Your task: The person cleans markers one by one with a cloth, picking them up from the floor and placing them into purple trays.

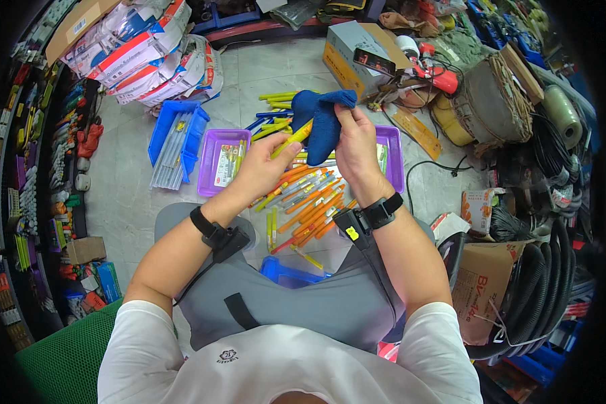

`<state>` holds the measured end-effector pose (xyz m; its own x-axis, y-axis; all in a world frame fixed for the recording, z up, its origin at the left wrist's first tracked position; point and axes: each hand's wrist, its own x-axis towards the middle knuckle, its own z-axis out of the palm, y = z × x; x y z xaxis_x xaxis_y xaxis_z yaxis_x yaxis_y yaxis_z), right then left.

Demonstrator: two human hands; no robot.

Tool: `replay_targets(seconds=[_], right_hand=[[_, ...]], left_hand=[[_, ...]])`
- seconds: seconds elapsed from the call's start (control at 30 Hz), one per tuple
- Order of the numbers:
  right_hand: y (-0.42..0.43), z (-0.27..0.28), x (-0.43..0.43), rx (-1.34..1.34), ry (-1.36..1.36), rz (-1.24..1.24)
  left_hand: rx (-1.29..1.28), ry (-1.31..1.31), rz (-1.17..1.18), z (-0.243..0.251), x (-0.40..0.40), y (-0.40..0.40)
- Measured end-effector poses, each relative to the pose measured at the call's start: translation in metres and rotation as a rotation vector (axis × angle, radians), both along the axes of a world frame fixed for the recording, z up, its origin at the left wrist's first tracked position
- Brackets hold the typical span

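Note:
My left hand (275,154) grips a slim yellow plastic tube (299,136), which slants up to the right. Its far end meets a dark blue knitted cloth (325,123); whether the cloth wraps it is hidden. In my right hand (354,139) the upper edge of this cloth is pinched between thumb and fingers, and the rest hangs down. Under both hands, a loose spread of orange tubes (313,212) and clear tubes lies on the tiled floor. Beyond the cloth is a pile of yellow-green tubes (278,96) with some blue ones.
Purple trays (202,174) (396,166) stand either side. A blue bin (154,136) holds clear tubes; another blue bin (283,272) sits between my knees. White sacks (146,65) and shelving are left. A carton (341,55) carries a phone (373,61). Black cable (409,177) and corrugated hose (535,283) lie right.

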<state>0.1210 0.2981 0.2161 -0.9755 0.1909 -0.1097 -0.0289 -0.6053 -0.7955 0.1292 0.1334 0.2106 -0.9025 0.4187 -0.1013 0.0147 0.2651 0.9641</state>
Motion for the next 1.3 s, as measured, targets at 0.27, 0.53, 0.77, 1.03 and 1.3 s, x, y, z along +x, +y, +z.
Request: replay_targets(seconds=[0.27, 0.53, 0.77, 1.03, 1.3], right_hand=[[-0.004, 0.007, 0.003, -0.231, -0.037, 0.033], [0.003, 0.0, 0.001, 0.069, -0.093, 0.072], [0.001, 0.01, 0.004, -0.176, -0.017, 0.195], [0.014, 0.008, -0.003, -0.046, 0.105, -0.016], [0.014, 0.01, 0.0, -0.038, 0.079, 0.102]], left_hand=[[0.14, -0.108, -0.023, 0.0, 0.002, -0.001], [0.102, -0.122, -0.066, -0.001, 0.002, 0.0], [0.452, -0.667, -0.22, 0.02, 0.0, -0.008], [0.344, -0.405, -0.03, 0.005, 0.006, 0.005], [0.562, -0.532, -0.005, -0.009, 0.002, -0.005]])
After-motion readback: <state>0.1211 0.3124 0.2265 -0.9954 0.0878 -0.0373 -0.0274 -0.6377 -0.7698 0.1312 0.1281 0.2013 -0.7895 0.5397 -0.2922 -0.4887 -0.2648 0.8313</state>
